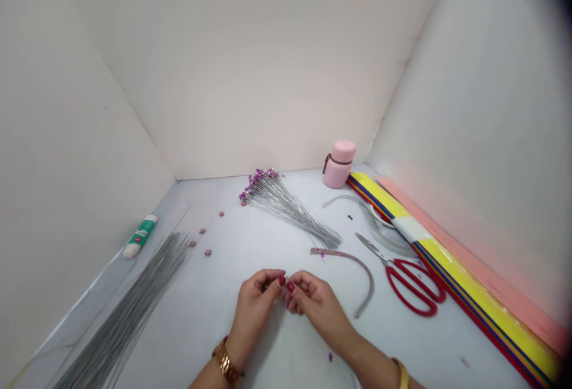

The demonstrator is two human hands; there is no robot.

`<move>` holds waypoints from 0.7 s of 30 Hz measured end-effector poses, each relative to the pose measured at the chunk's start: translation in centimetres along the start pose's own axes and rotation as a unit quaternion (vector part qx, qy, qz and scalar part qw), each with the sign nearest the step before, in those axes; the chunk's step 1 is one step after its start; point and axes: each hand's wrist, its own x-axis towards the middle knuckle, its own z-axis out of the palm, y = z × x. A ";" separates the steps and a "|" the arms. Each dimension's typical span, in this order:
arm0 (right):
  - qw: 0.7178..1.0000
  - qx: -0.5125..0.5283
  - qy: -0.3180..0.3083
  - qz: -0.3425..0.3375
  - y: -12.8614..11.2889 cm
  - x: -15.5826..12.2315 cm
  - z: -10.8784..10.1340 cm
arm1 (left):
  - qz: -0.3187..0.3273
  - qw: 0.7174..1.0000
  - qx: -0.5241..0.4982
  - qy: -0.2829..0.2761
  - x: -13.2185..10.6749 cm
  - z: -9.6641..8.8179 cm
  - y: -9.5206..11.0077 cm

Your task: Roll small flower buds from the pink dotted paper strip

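The left hand point(254, 301) and the right hand point(315, 302) were close together near the bottom middle of the picture. Their fingertips point(282, 282) met and pinched a tiny bit point(270, 286), but the fingers hid most of it, so I could not tell what it was. It seemed very light and maybe easy to crush or drop. A soft pinch at its edges with the fingertips would likely be the best way to hold it.

A gold watch point(226, 362) sat on the left wrist, and a yellow band point(403, 375) sat on the right wrist. A bunch of thin silver wires point(286, 209) with small purple beads point(258, 180) at one end lay on the white table point(232, 240), up from the hands. A pile of gray wires point(127, 305) lay at the lower left. A green and white glue stick point(140, 236) was near that pile. A pink jar point(339, 165) stood at the back. Red scissors point(413, 286) lay to the right, beside long yellow and red strips point(465, 264). A curved gray strip point(344, 264) lay just past the right hand.
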 end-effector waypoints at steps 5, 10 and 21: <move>0.999 -0.021 0.032 -0.033 0.1 -0.3 0.0 | 0.010 1.000 0.012 -0.014 -0.3 0.1 0.8; 0.998 -0.035 0.027 -0.054 0.2 -0.4 0.0 | 0.044 0.998 0.003 -0.042 -0.6 0.2 1.1; 0.998 0.020 -0.034 -0.046 -0.6 -0.1 -0.3 | -0.003 0.987 -0.136 -0.090 -0.7 0.3 0.5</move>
